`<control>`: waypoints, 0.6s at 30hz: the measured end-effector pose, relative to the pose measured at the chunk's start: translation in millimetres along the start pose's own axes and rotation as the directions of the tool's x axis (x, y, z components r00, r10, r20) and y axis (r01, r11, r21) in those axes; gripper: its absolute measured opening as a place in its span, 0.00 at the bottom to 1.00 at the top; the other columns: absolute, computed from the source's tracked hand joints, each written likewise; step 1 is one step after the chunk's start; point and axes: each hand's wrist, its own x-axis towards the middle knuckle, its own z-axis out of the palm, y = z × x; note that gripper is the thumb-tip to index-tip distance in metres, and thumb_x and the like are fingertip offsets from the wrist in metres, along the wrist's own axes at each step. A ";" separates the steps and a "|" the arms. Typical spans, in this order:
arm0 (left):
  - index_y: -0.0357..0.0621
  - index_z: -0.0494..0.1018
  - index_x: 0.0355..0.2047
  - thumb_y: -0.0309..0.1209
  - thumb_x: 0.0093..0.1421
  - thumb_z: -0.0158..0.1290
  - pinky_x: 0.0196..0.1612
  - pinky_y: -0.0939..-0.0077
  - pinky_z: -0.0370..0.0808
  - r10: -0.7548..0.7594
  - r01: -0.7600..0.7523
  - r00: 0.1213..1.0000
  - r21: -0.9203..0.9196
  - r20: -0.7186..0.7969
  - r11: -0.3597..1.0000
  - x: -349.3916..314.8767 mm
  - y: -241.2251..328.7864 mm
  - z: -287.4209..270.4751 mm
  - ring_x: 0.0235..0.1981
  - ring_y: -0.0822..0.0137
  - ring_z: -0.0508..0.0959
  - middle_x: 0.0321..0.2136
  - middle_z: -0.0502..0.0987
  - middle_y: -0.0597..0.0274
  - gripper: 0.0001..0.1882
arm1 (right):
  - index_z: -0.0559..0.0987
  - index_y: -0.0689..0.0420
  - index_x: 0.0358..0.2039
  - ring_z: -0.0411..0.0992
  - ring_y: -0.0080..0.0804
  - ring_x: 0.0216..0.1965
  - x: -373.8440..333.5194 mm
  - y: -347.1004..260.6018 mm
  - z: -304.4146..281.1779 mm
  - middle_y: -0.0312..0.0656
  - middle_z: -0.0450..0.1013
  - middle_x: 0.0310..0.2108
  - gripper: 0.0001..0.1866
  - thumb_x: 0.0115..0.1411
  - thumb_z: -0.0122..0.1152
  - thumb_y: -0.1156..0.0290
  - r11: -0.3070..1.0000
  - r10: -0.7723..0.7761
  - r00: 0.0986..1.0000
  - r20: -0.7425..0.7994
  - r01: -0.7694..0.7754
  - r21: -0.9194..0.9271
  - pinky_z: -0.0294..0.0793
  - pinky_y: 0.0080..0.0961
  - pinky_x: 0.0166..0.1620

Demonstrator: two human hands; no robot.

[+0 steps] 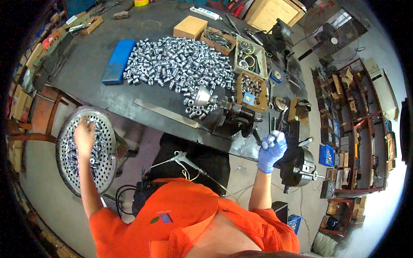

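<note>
My left hand [84, 136], bare, is over a round perforated metal tray [111, 142] heaped with small shiny metal fittings [98, 151]. Its fingers are curled together, slightly blurred, and what they hold cannot be made out. My right hand [272, 148] wears a blue glove with greyish fingertips. Its fingers are folded in, hiding anything inside, beside a dark bench machine with a handle [241, 120]. A silver cone [202, 96] sits on that machine's left end. Behind it a large pile of silver metal fittings [178, 64] covers the bench.
A blue bin [118, 62] borders the pile, with a cardboard box [189, 27] behind. Small-part boxes [252, 90] stand right of it. An air blow gun [180, 157] lies below the bench edge. A dark round machine [297, 167] is right of my gloved hand; shelves [359, 129] stand further right.
</note>
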 end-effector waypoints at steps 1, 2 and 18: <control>0.39 0.69 0.42 0.31 0.52 0.50 0.33 0.63 0.72 0.062 -0.058 0.998 -0.120 0.023 0.991 0.7 42.4 0.4 0.30 0.49 0.76 0.26 0.75 0.45 0.17 | 0.73 0.64 0.28 0.59 0.16 0.12 -3.4 10.5 -10.0 0.33 0.66 0.14 0.13 0.55 0.58 0.65 0.999 0.040 0.998 -0.050 -0.041 -0.010 0.58 0.12 0.12; 0.40 0.70 0.41 0.31 0.52 0.50 0.32 0.62 0.72 0.082 -0.070 0.995 -0.209 0.051 0.975 2.7 86.7 7.3 0.29 0.48 0.76 0.25 0.75 0.45 0.16 | 0.73 0.63 0.28 0.60 0.15 0.12 -6.6 20.0 -17.2 0.33 0.66 0.14 0.12 0.54 0.59 0.66 0.997 0.081 0.994 -0.075 -0.082 -0.008 0.58 0.12 0.12; 0.44 0.70 0.36 0.29 0.46 0.49 0.33 0.59 0.71 0.760 -0.732 0.618 -0.205 0.202 0.650 11.7 250.4 117.6 0.29 0.54 0.76 0.25 0.74 0.55 0.14 | 0.72 0.58 0.23 0.58 0.15 0.12 6.6 56.4 -21.5 0.31 0.64 0.13 0.12 0.56 0.57 0.63 0.975 0.183 0.955 -0.233 -0.206 -0.078 0.54 0.11 0.13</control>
